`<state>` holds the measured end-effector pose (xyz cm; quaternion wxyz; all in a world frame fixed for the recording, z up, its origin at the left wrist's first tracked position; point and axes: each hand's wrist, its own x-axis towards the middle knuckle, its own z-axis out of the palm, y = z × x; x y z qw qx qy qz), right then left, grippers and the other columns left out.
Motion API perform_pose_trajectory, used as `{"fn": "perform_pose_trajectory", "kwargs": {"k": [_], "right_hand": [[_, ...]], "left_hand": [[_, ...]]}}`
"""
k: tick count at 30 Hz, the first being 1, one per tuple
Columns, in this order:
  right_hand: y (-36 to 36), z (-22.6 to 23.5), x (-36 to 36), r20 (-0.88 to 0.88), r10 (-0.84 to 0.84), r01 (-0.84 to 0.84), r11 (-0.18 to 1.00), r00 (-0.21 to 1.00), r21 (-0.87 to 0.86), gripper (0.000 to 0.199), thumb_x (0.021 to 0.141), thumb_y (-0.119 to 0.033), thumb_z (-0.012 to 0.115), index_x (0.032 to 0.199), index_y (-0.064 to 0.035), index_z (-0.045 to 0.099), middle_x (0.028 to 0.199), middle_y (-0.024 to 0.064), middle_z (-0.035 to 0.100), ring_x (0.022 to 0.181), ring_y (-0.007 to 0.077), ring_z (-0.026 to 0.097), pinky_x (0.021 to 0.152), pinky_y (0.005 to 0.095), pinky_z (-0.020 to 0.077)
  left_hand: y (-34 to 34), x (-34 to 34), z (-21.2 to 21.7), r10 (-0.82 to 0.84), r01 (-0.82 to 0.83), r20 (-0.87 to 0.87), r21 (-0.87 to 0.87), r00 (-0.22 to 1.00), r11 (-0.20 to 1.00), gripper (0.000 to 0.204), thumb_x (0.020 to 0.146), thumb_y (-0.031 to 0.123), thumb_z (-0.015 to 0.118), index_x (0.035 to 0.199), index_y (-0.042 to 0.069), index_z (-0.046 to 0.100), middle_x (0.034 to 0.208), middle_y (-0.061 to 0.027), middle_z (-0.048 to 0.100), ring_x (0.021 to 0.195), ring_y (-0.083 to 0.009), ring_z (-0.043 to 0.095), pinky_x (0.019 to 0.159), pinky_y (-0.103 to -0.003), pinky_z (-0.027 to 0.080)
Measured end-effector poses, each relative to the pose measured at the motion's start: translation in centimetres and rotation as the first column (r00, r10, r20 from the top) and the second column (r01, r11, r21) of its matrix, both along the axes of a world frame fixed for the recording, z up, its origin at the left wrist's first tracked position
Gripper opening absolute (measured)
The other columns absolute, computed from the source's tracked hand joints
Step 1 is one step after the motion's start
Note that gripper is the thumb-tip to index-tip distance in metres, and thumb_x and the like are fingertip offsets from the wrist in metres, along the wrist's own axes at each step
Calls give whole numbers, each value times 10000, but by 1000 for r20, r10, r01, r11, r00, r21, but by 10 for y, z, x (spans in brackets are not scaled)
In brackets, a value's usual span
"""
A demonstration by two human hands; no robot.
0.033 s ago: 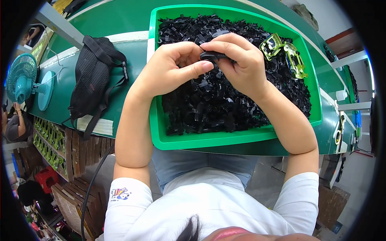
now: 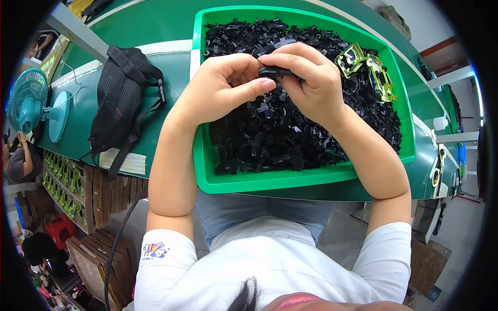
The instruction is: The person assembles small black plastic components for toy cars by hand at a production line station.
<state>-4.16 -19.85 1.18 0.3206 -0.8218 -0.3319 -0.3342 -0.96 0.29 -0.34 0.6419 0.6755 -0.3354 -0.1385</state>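
Between my two hands, above the bin, is a small black plastic part (image 2: 274, 71). My left hand (image 2: 228, 85) is closed on its left end, thumb below and the curled fingers behind. My right hand (image 2: 313, 78) pinches the other end between thumb and forefinger. Part of the piece is covered by my fingers, so its full shape does not show. Below lies a wide green bin (image 2: 244, 185) filled with a heap of small black plastic parts (image 2: 280, 140). Two shiny yellow-green plastic frames (image 2: 380, 78) rest on the heap at the far right, apart from my hands.
Left of the bin, a black mesh bag (image 2: 122, 93) with straps lies on the green table (image 2: 174, 67). Beyond it stands a teal fan (image 2: 31, 101). Trays of yellow-green parts (image 2: 65, 189) and stacked brown boards (image 2: 101, 264) are at lower left. Scissors (image 2: 436, 173) lie on the right.
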Motion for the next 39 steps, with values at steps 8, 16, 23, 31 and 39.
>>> {"fn": "perform_pose_trajectory", "kwargs": {"k": [8, 16, 23, 31, 39], "right_hand": [[-9, 11, -6, -243, 37, -22, 998, 969, 62, 543, 732, 50, 678, 1246, -105, 594, 1063, 74, 648, 910, 210, 631, 770, 327, 540], [-11, 11, -6, -225, 9, -1, 999, 974, 35, 311, 788, -48, 759, 1089, -40, 682, 959, 90, 685, 841, 200, 690, 759, 295, 565], [-8, 11, -8, -217, -23, 34, 998, 976, 47, 262, 786, -41, 761, 1041, -41, 700, 916, 87, 692, 798, 195, 696, 716, 285, 570], [-8, 10, -8, -196, -63, 74, 996, 979, 48, 262, 784, -48, 768, 1039, -45, 705, 867, 90, 693, 775, 182, 696, 695, 278, 568], [-13, 11, -9, -298, -36, 108, 968, 954, 227, 245, 814, -68, 763, 1050, -35, 704, 885, 62, 717, 781, 117, 675, 744, 247, 543]], "left_hand": [[-4, 5, -4, 143, -139, 93, -46, 985, 989, 251, 830, 200, 798, 884, 4, 650, 673, 44, 572, 623, -15, 504, 546, -191, 414], [-3, 5, -6, 153, -152, 140, -19, 978, 988, 271, 822, 204, 806, 909, 1, 650, 681, 39, 579, 628, -21, 507, 550, -195, 422], [-4, 6, -7, 190, -199, 272, 6, 943, 980, 299, 813, 222, 814, 924, -3, 650, 689, 11, 609, 637, -40, 550, 566, -210, 457], [-4, 5, 0, 187, -203, 233, 48, 954, 978, 273, 814, 191, 803, 934, -1, 652, 693, -9, 624, 646, -53, 579, 587, -214, 476], [-2, 3, 0, 156, -164, 283, 7, 946, 986, 230, 792, 94, 797, 957, 8, 661, 811, -15, 667, 728, -67, 610, 673, -215, 511]]}}
